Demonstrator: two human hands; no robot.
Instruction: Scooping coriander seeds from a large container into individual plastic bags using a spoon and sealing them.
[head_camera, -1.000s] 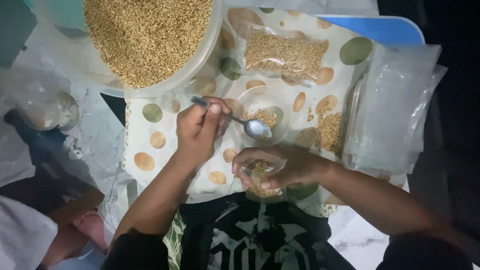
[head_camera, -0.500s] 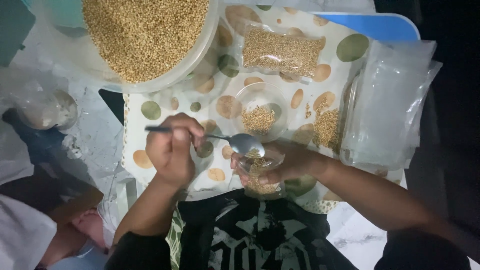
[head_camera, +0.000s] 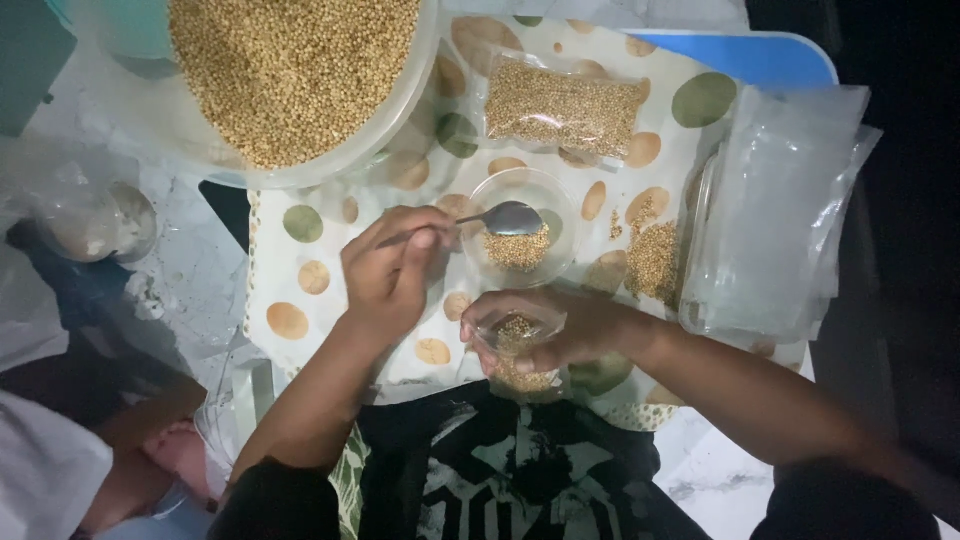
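A spoon (head_camera: 500, 220) is gripped in the closed fingers (head_camera: 420, 240) of the left hand (head_camera: 385, 275); much of its handle is hidden inside the fist, and its bowl is held over the small clear cup (head_camera: 520, 240), which is partly filled with grain. Whether grain lies in the spoon cannot be made out. Just below, a small bag (head_camera: 515, 350) of grain is pinched open by the right hand (head_camera: 560, 325), fingers curled round its mouth; the bag's lower end is hard to separate from the dark shirt behind it.

Further out, loose grain (head_camera: 652, 262) is seen spilled on the spotted tabletop (head_camera: 300, 270), right of the cup. A filled, flat bag (head_camera: 562, 108) lies beyond the cup. A stack of empty clear bags (head_camera: 780, 210) is set at the right, its far edge lost in darkness. The large bowl (head_camera: 290, 70) of grain is cut off by the top edge. At the left, dim plastic-wrapped shapes cannot be identified.
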